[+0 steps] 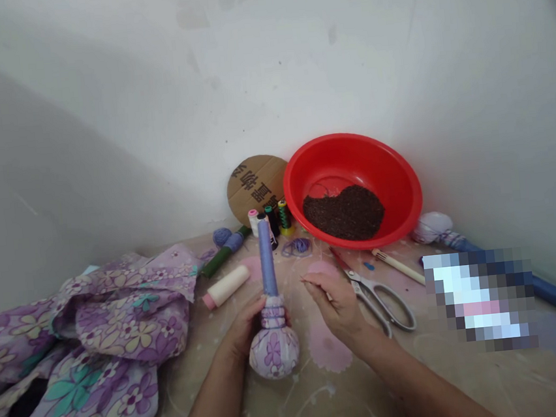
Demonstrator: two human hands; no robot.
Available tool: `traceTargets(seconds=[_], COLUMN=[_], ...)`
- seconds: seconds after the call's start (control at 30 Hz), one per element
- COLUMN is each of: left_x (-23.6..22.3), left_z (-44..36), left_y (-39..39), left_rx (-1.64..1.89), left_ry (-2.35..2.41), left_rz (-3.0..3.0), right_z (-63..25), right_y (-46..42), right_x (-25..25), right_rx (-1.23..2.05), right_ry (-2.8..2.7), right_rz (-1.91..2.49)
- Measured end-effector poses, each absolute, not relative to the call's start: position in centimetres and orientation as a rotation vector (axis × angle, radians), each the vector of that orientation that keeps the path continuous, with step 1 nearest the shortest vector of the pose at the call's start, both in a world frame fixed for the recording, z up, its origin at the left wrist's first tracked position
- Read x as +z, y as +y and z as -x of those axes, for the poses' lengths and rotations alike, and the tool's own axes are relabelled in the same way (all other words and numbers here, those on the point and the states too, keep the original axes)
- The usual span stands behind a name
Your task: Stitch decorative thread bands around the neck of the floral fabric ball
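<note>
1. Left hand (243,330): the left fingers (258,309) curl around the floral cloth bundle (274,352), pressed against the gathers at its waist; the fingertips are partly hidden behind it.
2. Right hand (334,308): raised just right of the bundle, not touching it. The right fingers (312,282) are pressed together at the tips in a pinch. Any fine thread or needle held there is too thin to tell.
3. Bundle: lower centre of the frame, held upright above the desk (436,377). It has a round purple-flowered cloth base, bound gathers and a blue thread-wrapped neck (266,259) standing straight up.
4. Work in hand: binding at the gathers and along the neck appears to be the current stage, judged from the hand positions.
5. Near the right hand: steel scissors (372,294) lie open-handled on the desk, with a wood-handled tool (398,266) just beyond.
6. Upper centre: thread spools (272,222) stand beside a round cardboard piece (255,188) with printed characters. A cream thread roll (225,287) lies lower left of them.
7. Upper right: a red plastic basin (408,202) holds dark granular material (343,213). A similar bundle (432,228) lies at right.
8. Left edge: folded floral fabric (106,317) lies in a heap.
</note>
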State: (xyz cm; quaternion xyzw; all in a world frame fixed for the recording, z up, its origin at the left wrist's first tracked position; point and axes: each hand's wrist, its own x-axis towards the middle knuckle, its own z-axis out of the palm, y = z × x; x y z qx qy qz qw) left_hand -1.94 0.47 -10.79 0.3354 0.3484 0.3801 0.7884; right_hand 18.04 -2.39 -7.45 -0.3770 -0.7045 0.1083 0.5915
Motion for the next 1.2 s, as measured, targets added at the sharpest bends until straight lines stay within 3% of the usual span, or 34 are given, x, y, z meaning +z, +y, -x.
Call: traceTargets(seconds=[0.47, 1.2], left_x=[-10.1, -10.4], left_z=[2.0, 2.1], left_y=[0.1, 0.0], left_rx=[0.817, 0.825], left_ry=[0.625, 0.572], left_rz=[-0.761, -0.776], right_z=[-17.1, -17.3], right_y=[-2.4, -1.9], right_x=[-8.9, -9.5], right_rx=[0.673, 0.828], right_ry=[-1.854, -1.895], right_rz=[0.938, 0.971])
